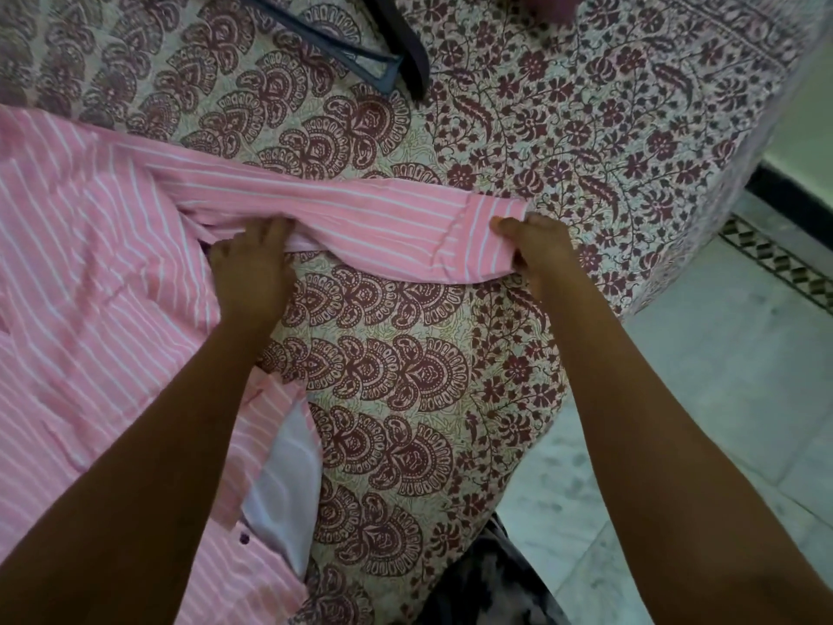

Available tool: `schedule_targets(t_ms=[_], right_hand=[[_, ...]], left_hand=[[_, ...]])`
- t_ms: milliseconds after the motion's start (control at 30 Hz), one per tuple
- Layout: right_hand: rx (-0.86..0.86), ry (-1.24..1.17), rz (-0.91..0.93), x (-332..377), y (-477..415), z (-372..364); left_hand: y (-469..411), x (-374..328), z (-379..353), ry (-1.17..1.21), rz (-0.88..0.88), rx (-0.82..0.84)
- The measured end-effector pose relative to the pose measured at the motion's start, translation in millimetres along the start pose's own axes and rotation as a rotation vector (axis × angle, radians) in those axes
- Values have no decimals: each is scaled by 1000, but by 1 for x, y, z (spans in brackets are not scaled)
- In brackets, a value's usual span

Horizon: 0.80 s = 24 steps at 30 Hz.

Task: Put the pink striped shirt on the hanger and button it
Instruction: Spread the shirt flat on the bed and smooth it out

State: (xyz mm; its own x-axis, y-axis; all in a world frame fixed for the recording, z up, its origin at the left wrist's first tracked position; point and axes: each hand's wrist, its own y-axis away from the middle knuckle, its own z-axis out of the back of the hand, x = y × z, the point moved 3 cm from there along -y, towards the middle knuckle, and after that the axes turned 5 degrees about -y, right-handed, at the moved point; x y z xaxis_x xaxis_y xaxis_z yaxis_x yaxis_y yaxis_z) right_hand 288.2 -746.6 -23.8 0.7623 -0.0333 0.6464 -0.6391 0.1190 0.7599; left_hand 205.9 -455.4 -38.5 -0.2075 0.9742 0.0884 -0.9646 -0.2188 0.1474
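Observation:
The pink striped shirt (90, 272) lies spread over the left part of a bed. One sleeve (369, 218) stretches out to the right across the bedspread. My left hand (252, 259) grips the sleeve near the armpit, fingers curled into the fabric. My right hand (536, 250) pinches the cuff end of the sleeve, thumb on top. A dark hanger (383, 56) lies on the bed at the top centre, apart from the shirt, partly cut off by the frame edge. A dark button (244, 539) shows on the shirt front at the lower left.
The bed carries a maroon and cream patterned bedspread (563, 128). Its corner drops off at the right onto a pale tiled floor (721, 399) with a dark patterned border. Dark patterned cloth (487, 579) shows at the bottom edge.

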Motion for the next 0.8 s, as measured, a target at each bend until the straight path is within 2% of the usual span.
schedule_targets(t_ms=[67,167,300,400,600,700,800], right_hand=[[-84,4,23,6,-2,0],[-268,-27,194,21,-2,8],[-439,6,376,43,-14,28],[-476,66,373,45,-27,36],[-503,285,361,11,-45,38],[-607,455,414,3,-30,27],[-633,501,481,-7,2,3]], left_hand=[[-10,0,4,-32,10,26],[-24,3,14,16,16,54],[-22,-10,28,301,-186,22],[-12,-21,18,323,-300,87],[2,-21,-9,268,-200,114],[11,-18,-9,277,-191,106],[21,-6,-4,364,-142,57]])
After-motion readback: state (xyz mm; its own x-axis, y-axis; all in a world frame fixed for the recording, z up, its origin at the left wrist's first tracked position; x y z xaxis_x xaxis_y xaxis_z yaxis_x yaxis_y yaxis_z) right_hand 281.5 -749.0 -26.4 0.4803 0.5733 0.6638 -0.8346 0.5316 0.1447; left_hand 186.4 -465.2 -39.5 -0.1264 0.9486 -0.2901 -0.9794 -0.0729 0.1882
